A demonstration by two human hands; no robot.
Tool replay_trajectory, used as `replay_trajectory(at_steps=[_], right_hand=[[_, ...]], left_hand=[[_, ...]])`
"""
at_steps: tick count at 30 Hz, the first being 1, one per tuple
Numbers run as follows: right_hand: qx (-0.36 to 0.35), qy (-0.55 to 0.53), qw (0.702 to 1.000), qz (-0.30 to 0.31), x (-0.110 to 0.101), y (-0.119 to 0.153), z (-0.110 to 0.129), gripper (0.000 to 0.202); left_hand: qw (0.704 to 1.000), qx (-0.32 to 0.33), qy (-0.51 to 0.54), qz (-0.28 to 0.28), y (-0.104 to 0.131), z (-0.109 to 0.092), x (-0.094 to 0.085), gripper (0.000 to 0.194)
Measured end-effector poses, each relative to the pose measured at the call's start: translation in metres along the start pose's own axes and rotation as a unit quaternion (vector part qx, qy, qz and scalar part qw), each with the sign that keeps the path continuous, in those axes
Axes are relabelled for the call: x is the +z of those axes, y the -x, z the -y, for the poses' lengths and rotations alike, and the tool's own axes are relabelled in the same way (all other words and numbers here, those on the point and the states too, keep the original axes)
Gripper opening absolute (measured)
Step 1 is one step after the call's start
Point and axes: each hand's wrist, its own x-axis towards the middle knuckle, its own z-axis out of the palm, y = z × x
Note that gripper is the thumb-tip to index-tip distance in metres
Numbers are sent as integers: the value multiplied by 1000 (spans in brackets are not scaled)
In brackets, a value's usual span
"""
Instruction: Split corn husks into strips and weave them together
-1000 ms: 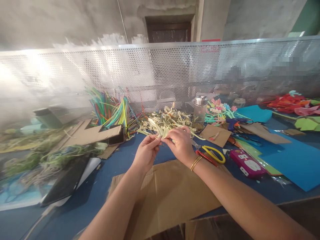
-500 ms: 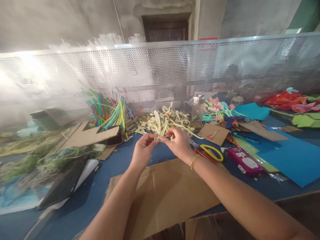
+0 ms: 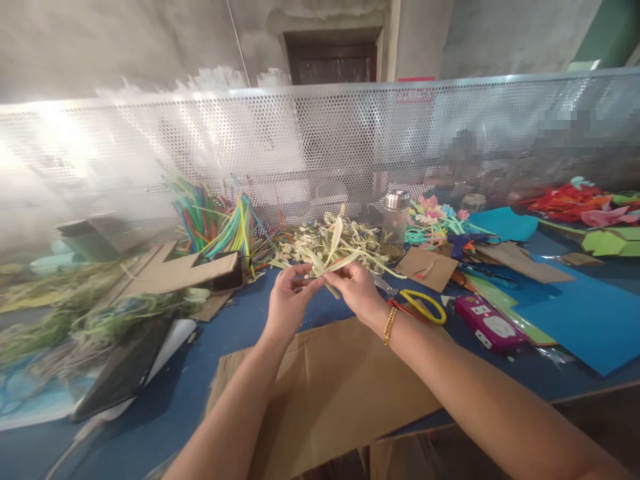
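Note:
Between my two hands is a pale yellow-green bunch of leaf-like strips (image 3: 334, 248), its tips fanning upward and to the right. My left hand (image 3: 291, 297) pinches its base between thumb and fingers. From the other side my right hand (image 3: 356, 288), with a gold bracelet at the wrist, pinches the same base close by. My fingertips hide where the strips join. Behind them lies a heap of similar pale strips (image 3: 367, 245). A cardboard sheet (image 3: 345, 387) lies below my forearms.
Yellow-handled scissors (image 3: 425, 305) and a magenta power strip (image 3: 490, 325) lie to the right. A clear bottle (image 3: 397, 217) stands behind. Colourful stems (image 3: 220, 223) are at back left, before a perforated metal screen (image 3: 340, 140). Green fibres (image 3: 115, 320) lie left; blue sheets (image 3: 590, 313) lie right.
The bunch has turned and spread, its strips now leaning further right. My right hand has shifted slightly right and down; my left hand stays nearly in place.

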Motion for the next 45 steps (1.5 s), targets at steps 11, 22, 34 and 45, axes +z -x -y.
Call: replay_trajectory(at_steps=[11,22,34,45], right_hand=[[-25,96,993,63,-2,6,8,11],[-368,497,781,87,-21,6,40,19],[-303,479,822,52,-12,7,23,28],[-214,415,883,47,-20,1,19,30]], left_hand=[[989,-67,117,-66,-4,-4,-4,30],[989,-108,94,-22,-7,2,-13,30],[999,-38,23,-13,0,-3,-5,26],[980,63,-135,133,-4,-16,-22,14]])
